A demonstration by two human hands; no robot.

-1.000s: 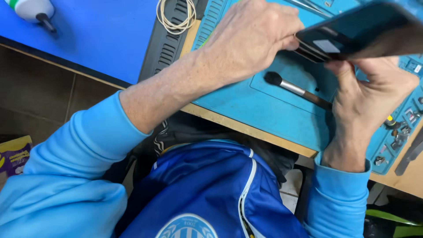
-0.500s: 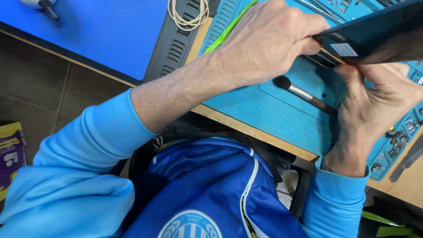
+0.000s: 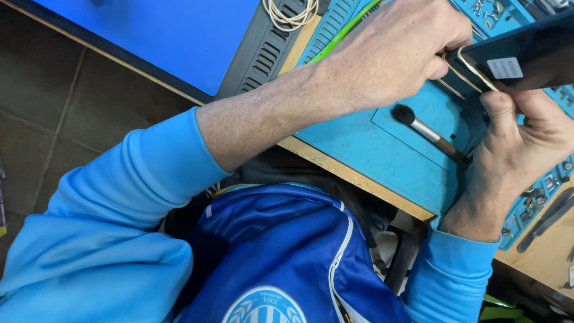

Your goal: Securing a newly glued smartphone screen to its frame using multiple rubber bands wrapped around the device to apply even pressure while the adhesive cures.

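Both hands are closed on a dark, flat device, a phone or small tablet by its look [image 3: 526, 57], held up over the work mat: the left hand [image 3: 394, 54] pinches its near-left corner between thumb and fingers, where pale rubber bands [image 3: 472, 69] wrap the end, and the right hand [image 3: 514, 152] comes up from below with its thumb pressed against the lower edge by a white sticker [image 3: 504, 67]. The device's long axis runs from that banded corner up and away to the right, out of the frame, so the left hand sits at the end and the right hand under the body. Below the grip lies a small brush with a metal ferrule [image 3: 430, 133], loose on the teal silicone repair mat [image 3: 365, 149] (its trays of tiny screws show at the right edge). Farther out, a green stick-like tool [image 3: 344, 33], a coil of pale bands [image 3: 291, 13], a grey vented unit [image 3: 260, 54], a blue sheet [image 3: 173, 36], and the wooden bench edge [image 3: 353, 179].
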